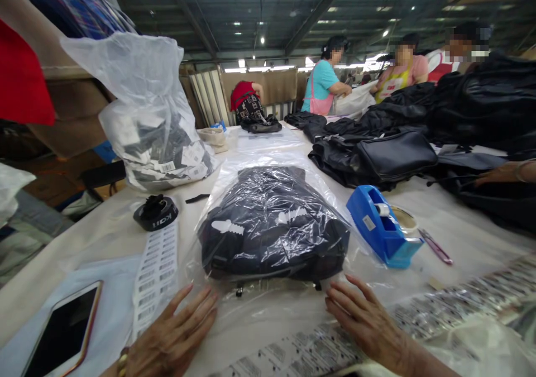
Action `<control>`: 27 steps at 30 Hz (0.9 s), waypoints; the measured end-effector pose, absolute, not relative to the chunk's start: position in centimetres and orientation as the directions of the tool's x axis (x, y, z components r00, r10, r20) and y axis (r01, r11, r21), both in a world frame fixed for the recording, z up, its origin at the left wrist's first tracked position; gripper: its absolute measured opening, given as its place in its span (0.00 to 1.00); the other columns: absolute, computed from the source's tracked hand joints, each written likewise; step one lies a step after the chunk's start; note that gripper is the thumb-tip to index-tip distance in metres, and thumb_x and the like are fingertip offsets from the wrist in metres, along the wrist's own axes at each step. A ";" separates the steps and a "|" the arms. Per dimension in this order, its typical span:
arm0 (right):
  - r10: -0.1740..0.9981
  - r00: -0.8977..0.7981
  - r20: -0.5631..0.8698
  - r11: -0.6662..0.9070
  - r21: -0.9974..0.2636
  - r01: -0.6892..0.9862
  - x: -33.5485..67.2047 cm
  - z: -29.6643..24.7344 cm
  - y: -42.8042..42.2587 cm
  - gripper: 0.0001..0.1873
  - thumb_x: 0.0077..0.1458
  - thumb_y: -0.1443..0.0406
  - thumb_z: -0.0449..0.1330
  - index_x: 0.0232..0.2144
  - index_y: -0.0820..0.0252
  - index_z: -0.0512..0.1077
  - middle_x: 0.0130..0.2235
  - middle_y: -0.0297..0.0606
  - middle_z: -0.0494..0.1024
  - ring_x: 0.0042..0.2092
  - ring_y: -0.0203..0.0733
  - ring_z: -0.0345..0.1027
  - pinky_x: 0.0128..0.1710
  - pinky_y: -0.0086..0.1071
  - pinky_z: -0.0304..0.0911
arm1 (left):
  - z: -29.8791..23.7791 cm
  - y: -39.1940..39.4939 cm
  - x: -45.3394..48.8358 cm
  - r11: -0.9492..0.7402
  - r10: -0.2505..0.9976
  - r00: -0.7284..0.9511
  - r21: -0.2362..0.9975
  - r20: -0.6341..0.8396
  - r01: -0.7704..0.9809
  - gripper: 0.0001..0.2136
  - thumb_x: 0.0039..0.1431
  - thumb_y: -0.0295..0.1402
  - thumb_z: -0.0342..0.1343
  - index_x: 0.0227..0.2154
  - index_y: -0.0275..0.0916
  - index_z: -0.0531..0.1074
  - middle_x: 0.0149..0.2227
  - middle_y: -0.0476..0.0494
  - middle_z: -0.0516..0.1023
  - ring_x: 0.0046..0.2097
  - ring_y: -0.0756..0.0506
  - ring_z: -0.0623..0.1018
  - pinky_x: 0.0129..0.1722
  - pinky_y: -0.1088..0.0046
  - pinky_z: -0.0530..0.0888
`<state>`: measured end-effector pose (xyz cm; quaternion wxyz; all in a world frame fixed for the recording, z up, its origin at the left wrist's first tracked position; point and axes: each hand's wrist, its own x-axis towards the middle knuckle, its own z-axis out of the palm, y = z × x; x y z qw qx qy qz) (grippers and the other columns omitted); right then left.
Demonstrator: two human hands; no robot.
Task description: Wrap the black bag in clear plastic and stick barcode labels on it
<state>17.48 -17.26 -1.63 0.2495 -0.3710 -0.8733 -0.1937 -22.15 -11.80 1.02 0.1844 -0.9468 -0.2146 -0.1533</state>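
Black bag (272, 223) inside clear plastic sleeve (268, 304), table centre. Left hand (173, 335) and right hand (364, 318) both flat, fingers spread, pressing sleeve's near open end. Blue tape dispenser (383, 226) just right; barcode label sheet (156, 271) and phone (62, 332) left.

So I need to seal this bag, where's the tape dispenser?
The blue tape dispenser sits on the table, right of the bagged dark garment, beyond the right hand.

Bright overhead lamps, plastic glare, edges warped, corners soft
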 end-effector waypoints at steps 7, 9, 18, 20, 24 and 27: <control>0.599 -0.493 0.631 0.623 0.020 0.782 17.7 -2.2 -16.6 0.12 0.61 0.73 0.46 0.35 0.62 0.70 0.40 0.39 0.76 0.47 0.39 0.65 0.57 0.40 0.48 | 0.1 -11.7 -22.7 -0.818 0.386 0.861 -0.308 0.331 0.486 0.31 0.58 0.55 0.40 0.53 0.36 0.65 0.52 0.35 0.72 0.59 0.35 0.64 0.62 0.49 0.49; 0.601 -0.471 0.645 0.612 0.008 0.791 17.7 -2.2 -16.4 0.12 0.61 0.73 0.46 0.35 0.63 0.69 0.39 0.39 0.76 0.45 0.38 0.66 0.55 0.38 0.51 | -0.7 -11.4 -22.7 -0.794 0.418 0.800 -0.254 0.431 0.552 0.19 0.62 0.42 0.43 0.49 0.38 0.69 0.49 0.39 0.75 0.57 0.38 0.67 0.61 0.52 0.53; 0.539 -0.544 0.642 0.609 0.149 0.779 17.4 -0.8 -15.7 0.17 0.62 0.72 0.42 0.37 0.60 0.70 0.42 0.40 0.76 0.46 0.42 0.67 0.49 0.40 0.57 | -0.7 -10.7 -22.2 -0.794 0.420 0.625 -0.066 0.659 0.604 0.12 0.64 0.28 0.43 0.33 0.41 0.72 0.42 0.46 0.79 0.49 0.47 0.73 0.55 0.63 0.62; 0.551 -0.539 0.637 0.650 0.078 0.756 17.7 -0.1 -14.8 0.14 0.63 0.71 0.43 0.37 0.61 0.69 0.40 0.41 0.76 0.44 0.40 0.68 0.46 0.36 0.61 | -0.1 -10.0 -22.3 -0.789 0.447 0.626 -0.049 0.638 0.613 0.14 0.64 0.28 0.41 0.31 0.41 0.71 0.43 0.47 0.79 0.49 0.48 0.73 0.54 0.65 0.62; 0.667 -0.317 0.674 0.586 -0.213 0.782 18.5 1.1 -13.2 0.09 0.63 0.68 0.46 0.35 0.60 0.66 0.28 0.35 0.72 0.29 0.34 0.66 0.28 0.26 0.62 | 0.5 -7.8 -23.2 -0.811 0.442 0.737 -0.124 0.511 0.572 0.13 0.66 0.30 0.39 0.36 0.43 0.69 0.39 0.53 0.79 0.41 0.54 0.76 0.47 0.76 0.67; 0.686 -0.305 0.661 0.554 -0.202 0.808 18.6 1.9 -13.4 0.10 0.64 0.65 0.46 0.34 0.60 0.66 0.27 0.34 0.71 0.27 0.34 0.65 0.27 0.26 0.61 | 0.9 -7.0 -23.6 -0.797 0.476 0.760 -0.148 0.443 0.586 0.13 0.66 0.33 0.37 0.39 0.42 0.68 0.38 0.52 0.79 0.40 0.53 0.76 0.45 0.76 0.68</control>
